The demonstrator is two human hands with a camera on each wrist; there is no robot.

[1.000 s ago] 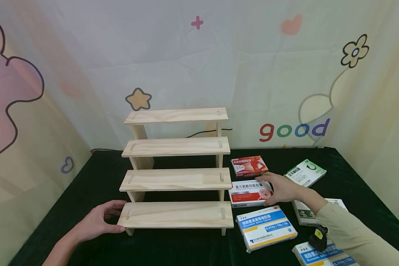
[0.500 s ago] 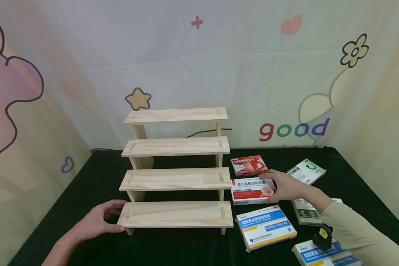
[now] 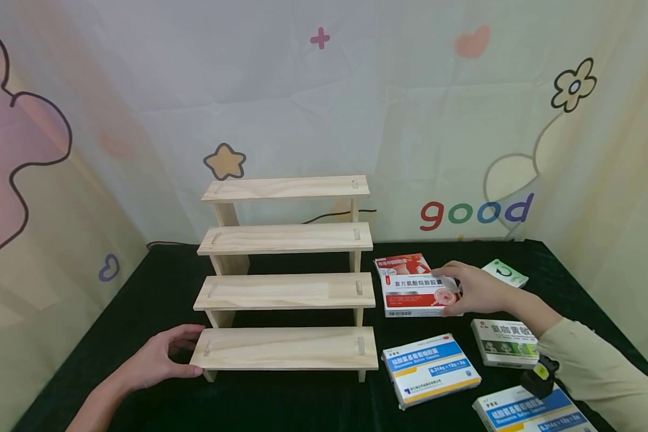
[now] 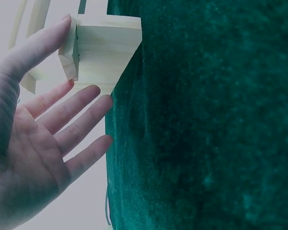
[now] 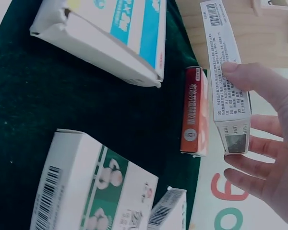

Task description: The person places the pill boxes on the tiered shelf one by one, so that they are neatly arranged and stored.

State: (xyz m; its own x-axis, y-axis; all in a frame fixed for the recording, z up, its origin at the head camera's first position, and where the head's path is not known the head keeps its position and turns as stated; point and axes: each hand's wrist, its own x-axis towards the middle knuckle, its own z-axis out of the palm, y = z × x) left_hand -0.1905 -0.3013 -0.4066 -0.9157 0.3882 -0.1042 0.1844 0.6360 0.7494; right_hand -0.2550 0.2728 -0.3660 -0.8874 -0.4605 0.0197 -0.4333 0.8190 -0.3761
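Note:
My right hand (image 3: 483,288) grips the right end of a white and red medicine box (image 3: 413,297). The right wrist view shows the thumb on one printed side of this white box (image 5: 225,72) and the fingers on the other, raised off the cloth. In the head view it overlaps a red medicine box (image 3: 405,263) behind it. My left hand (image 3: 153,360) is at the left end of the lowest step of a wooden four-step display shelf (image 3: 286,349). Its straight thumb and forefinger reach the board's corners (image 4: 69,57), the other fingers spread below.
Two blue, white and yellow boxes (image 3: 432,371) lie at the front right. A white and green box (image 3: 504,343) lies near the right forearm, and another green-white box (image 3: 506,273) behind the hand. Dark green cloth (image 3: 286,408) covers the table; a printed curtain hangs behind.
My right hand has lifted the white and red medicine box and moved it back and to the right, so it now overlaps the red box. My left hand stays in place.

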